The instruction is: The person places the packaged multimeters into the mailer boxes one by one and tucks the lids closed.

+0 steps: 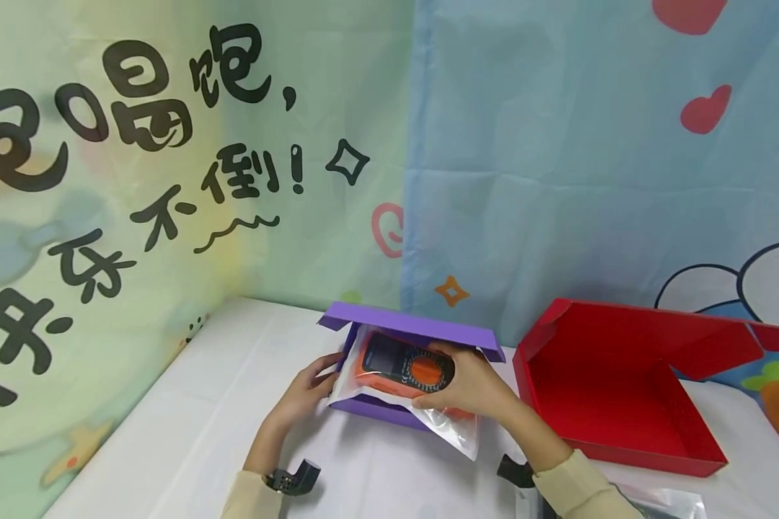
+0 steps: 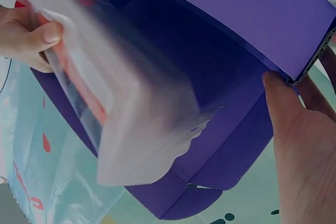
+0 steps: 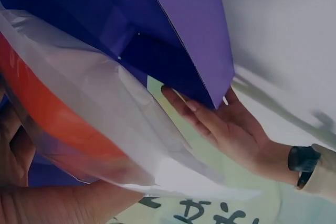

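My right hand (image 1: 470,386) grips an orange and black multimeter (image 1: 383,355) inside a clear plastic bag (image 1: 453,431). The bagged meter slants across the opening of a purple cardboard box (image 1: 379,411), overlapping its front wall in the head view. Over it the box's purple lid (image 1: 409,324) stands partly raised. At the box's left end, my left hand (image 1: 308,396) holds the side, thumb (image 2: 283,95) at the edge and fingers behind the cardboard. Dark blue inner walls (image 2: 157,40) show behind the bag in the left wrist view.
An open red box (image 1: 623,453) with its lid tipped back stands to the right on the white table (image 1: 188,404). Another clear bag (image 1: 669,502) lies at the bottom right, partly behind the right sleeve (image 1: 581,486). A printed cloth backdrop (image 1: 526,144) hangs behind the table.
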A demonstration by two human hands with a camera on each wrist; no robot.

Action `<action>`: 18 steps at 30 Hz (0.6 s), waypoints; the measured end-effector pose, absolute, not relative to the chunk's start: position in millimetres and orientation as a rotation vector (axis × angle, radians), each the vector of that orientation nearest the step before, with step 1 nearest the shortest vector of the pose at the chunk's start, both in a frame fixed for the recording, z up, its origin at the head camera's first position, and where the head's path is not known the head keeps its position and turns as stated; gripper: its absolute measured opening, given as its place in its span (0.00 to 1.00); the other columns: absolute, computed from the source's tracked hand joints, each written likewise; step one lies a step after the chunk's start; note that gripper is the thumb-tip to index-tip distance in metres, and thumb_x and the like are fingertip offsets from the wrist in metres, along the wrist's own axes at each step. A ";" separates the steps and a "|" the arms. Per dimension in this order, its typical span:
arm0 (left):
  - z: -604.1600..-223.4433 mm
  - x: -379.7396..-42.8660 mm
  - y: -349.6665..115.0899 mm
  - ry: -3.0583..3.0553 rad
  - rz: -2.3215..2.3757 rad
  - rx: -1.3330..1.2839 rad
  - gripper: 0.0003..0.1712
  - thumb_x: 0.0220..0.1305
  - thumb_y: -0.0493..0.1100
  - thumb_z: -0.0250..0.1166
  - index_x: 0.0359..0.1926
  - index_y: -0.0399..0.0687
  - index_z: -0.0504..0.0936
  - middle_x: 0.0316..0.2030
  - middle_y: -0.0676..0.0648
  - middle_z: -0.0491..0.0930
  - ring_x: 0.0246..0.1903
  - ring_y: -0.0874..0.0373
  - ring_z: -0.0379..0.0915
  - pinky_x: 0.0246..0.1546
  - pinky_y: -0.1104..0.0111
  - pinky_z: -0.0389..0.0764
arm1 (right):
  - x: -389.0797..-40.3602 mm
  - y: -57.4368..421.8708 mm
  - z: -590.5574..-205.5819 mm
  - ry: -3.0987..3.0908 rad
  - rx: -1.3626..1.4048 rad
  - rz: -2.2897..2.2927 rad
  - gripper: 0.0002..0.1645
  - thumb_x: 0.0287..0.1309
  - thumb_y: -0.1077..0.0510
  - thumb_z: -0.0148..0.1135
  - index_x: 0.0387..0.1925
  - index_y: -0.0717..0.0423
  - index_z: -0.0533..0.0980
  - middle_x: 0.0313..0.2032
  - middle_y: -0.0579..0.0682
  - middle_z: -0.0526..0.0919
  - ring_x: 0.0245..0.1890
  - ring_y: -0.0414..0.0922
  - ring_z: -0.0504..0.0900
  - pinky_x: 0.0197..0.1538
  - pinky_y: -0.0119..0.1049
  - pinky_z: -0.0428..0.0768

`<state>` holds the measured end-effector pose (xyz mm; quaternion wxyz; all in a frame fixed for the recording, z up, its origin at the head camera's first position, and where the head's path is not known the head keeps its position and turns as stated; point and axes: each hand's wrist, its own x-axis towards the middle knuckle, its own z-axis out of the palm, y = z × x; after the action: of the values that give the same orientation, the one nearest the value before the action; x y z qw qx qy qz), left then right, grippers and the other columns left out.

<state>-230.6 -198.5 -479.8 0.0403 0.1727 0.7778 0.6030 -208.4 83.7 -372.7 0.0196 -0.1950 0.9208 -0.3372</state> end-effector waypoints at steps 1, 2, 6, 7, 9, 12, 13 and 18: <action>-479.5 -230.8 -199.1 2.384 1.845 0.527 0.24 0.68 0.37 0.51 0.64 0.36 0.63 0.64 0.32 0.63 0.58 0.37 0.67 0.53 0.64 0.74 | -210.1 83.1 -372.9 2.848 -0.608 -1.054 0.44 0.29 0.45 0.79 0.51 0.59 0.74 0.41 0.51 0.79 0.40 0.45 0.77 0.44 0.39 0.79; -479.3 -230.9 -199.7 2.384 1.843 0.515 0.24 0.68 0.38 0.52 0.64 0.36 0.64 0.64 0.33 0.63 0.58 0.38 0.67 0.54 0.63 0.73 | -211.6 82.4 -372.9 2.842 -0.605 -1.056 0.44 0.30 0.45 0.79 0.51 0.59 0.73 0.42 0.50 0.79 0.40 0.45 0.77 0.44 0.38 0.79; -479.1 -231.9 -200.6 2.380 1.844 0.486 0.25 0.68 0.38 0.52 0.64 0.38 0.64 0.64 0.34 0.63 0.59 0.38 0.66 0.58 0.58 0.70 | -218.6 79.5 -373.8 2.828 -0.611 -1.058 0.41 0.30 0.46 0.78 0.49 0.58 0.74 0.40 0.50 0.79 0.39 0.44 0.77 0.43 0.37 0.78; -479.4 -232.4 -200.3 2.383 1.843 0.482 0.25 0.68 0.38 0.52 0.64 0.38 0.64 0.64 0.34 0.63 0.59 0.38 0.66 0.59 0.57 0.69 | -220.1 79.2 -373.7 2.822 -0.603 -1.060 0.42 0.30 0.46 0.78 0.49 0.59 0.74 0.41 0.50 0.79 0.39 0.45 0.77 0.42 0.38 0.79; -479.8 -232.6 -199.8 2.389 1.839 0.481 0.25 0.68 0.38 0.52 0.64 0.38 0.64 0.64 0.34 0.63 0.59 0.38 0.66 0.60 0.55 0.69 | -223.4 78.7 -374.3 2.810 -0.587 -1.056 0.44 0.30 0.46 0.78 0.51 0.61 0.73 0.42 0.52 0.79 0.41 0.46 0.77 0.43 0.39 0.79; -480.7 -233.0 -199.2 2.397 1.829 0.489 0.25 0.68 0.39 0.53 0.64 0.38 0.64 0.64 0.34 0.64 0.59 0.38 0.66 0.60 0.55 0.69 | -228.8 78.3 -375.8 2.780 -0.548 -1.053 0.48 0.31 0.47 0.78 0.55 0.63 0.70 0.47 0.55 0.77 0.44 0.48 0.76 0.47 0.42 0.79; -480.3 -232.4 -199.2 2.396 1.833 0.488 0.25 0.68 0.39 0.53 0.64 0.38 0.64 0.64 0.34 0.64 0.59 0.38 0.66 0.59 0.57 0.70 | -230.7 77.9 -376.3 2.772 -0.540 -1.047 0.48 0.31 0.47 0.78 0.55 0.63 0.70 0.47 0.55 0.77 0.45 0.49 0.76 0.47 0.43 0.79; -479.3 -233.1 -199.8 2.383 1.850 0.512 0.25 0.68 0.38 0.53 0.64 0.36 0.64 0.63 0.34 0.64 0.59 0.38 0.66 0.58 0.59 0.71 | -244.0 78.3 -380.9 2.743 -0.543 -1.042 0.51 0.31 0.47 0.78 0.57 0.65 0.68 0.51 0.57 0.75 0.48 0.51 0.75 0.50 0.45 0.77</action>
<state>-233.1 -199.8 -479.3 0.0410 0.1673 0.7781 0.6040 -244.0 78.3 -380.9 0.0788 -0.1814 0.9163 -0.3481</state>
